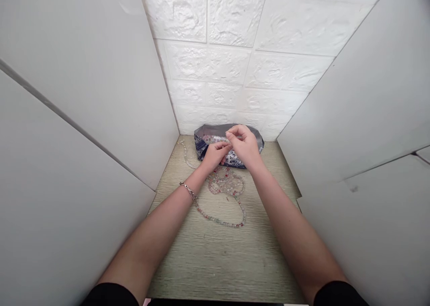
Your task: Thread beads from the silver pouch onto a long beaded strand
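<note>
Beads [220, 221] on a long strand are looped across the surface [201, 261], with one end running up beside a dark patterned pouch [215, 131]. A metal chain bracelet [188, 191] is worn on the wrist of the left hand [215, 156], whose fingers are curled at the pouch's front; any grip cannot be told. Just beside it, the right hand [243, 147] is held over the pouch, its fingers pinched together on something too small to make out.
</note>
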### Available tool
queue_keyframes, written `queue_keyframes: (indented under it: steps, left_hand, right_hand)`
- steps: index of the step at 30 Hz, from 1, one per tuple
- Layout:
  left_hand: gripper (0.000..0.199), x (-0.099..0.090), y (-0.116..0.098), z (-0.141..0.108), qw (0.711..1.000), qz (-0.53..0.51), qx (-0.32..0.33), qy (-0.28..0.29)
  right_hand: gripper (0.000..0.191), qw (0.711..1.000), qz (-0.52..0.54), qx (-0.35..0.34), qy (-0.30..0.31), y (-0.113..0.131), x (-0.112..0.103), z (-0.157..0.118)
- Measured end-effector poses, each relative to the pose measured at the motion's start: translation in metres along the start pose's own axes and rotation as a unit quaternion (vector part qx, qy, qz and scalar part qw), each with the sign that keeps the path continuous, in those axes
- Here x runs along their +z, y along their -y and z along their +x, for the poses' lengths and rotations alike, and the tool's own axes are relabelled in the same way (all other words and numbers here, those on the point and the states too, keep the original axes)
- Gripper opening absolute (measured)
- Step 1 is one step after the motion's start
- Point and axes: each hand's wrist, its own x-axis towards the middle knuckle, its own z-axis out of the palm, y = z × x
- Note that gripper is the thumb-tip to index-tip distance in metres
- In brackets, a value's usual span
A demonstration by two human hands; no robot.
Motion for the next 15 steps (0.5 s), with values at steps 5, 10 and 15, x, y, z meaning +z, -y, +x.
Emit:
queue_keyframes:
  steps: [5, 10, 15]
  left_hand:
    - [0.027, 0.001, -0.003, 0.000, 1.000, 0.000, -0.026, 0.000]
    - [0.029, 0.001, -0.002, -0.001, 0.999, 0.029, -0.032, -0.001]
    - [0.030, 0.001, -0.001, -0.003, 0.999, 0.048, -0.021, -0.008]
  right_hand:
    - [0.014, 0.999, 0.028, -0.009, -0.029, 0.031, -0.016, -0.001]
    - [0.013, 0.994, 0.089, -0.040, -0.043, 0.068, -0.035, -0.008]
    - [0.009, 0.972, 0.192, -0.118, -0.074, 0.099, -0.053, -0.017]
